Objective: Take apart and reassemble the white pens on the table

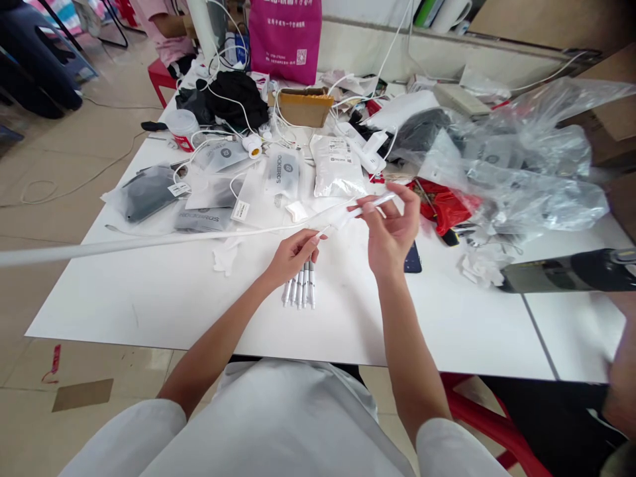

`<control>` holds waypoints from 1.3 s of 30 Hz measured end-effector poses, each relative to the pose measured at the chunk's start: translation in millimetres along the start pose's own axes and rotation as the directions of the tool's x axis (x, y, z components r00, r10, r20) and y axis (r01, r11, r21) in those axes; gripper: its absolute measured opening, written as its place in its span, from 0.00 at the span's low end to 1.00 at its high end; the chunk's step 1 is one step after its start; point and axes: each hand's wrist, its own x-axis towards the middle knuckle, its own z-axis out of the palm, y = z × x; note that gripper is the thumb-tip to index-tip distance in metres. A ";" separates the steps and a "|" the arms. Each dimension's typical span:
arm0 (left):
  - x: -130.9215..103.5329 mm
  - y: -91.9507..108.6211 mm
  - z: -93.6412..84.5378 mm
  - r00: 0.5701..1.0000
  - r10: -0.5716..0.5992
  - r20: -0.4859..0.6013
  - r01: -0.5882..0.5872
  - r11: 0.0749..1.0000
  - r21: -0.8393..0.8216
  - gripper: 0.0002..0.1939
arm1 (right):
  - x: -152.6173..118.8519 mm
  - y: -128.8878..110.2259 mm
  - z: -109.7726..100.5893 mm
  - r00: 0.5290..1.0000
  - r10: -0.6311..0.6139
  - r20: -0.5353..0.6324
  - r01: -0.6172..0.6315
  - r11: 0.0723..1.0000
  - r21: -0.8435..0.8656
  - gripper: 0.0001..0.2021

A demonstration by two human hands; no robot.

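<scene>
My right hand (390, 232) is raised over the table and grips a slim white pen-like stick (371, 205), with some clear film around it. Its fingers are curled and the index finger is bent above the stick. My left hand (295, 255) is closed in a pinch, to the left and slightly lower. A thin pale tip shows at its fingertips; what it belongs to I cannot make out. Just under my left hand, several white and grey pens (299, 288) lie side by side on the white table (238, 311), their upper ends partly hidden by the hand.
A white cable-like strip (124, 246) crosses the view from the left. Behind lie plastic-wrapped packets (338, 165), cables, a cardboard box (304, 107) and a magenta bag (285, 40). On the right are clear plastic bags (527, 165), a dark bottle (566, 271) and a phone (413, 258).
</scene>
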 end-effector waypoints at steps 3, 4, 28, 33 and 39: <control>0.1 -1.7 -0.5 1.000 -0.009 -0.011 0.009 0.999 0.032 0.24 | 3.3 20.6 -16.7 0.998 0.023 -0.059 -0.022 1.000 0.015 0.21; 0.1 -2.2 -0.5 1.000 -0.006 -0.014 0.007 0.998 0.055 0.24 | 2.0 27.0 -19.7 0.997 0.055 -0.057 -0.053 0.997 0.048 0.20; 4.4 -13.6 -10.3 0.985 0.175 -0.005 -0.144 0.827 0.544 0.17 | -43.9 51.1 7.7 0.880 0.470 0.073 -0.472 0.843 0.260 0.18; 4.5 -14.8 -11.6 0.980 0.196 -0.016 -0.158 0.835 0.527 0.16 | -35.1 49.2 0.4 0.860 0.510 0.001 -0.460 0.775 0.433 0.17; 4.5 -14.6 -9.6 0.983 0.184 -0.001 -0.155 0.831 0.534 0.17 | -38.8 48.0 5.5 0.864 0.501 0.047 -0.474 0.777 0.413 0.17</control>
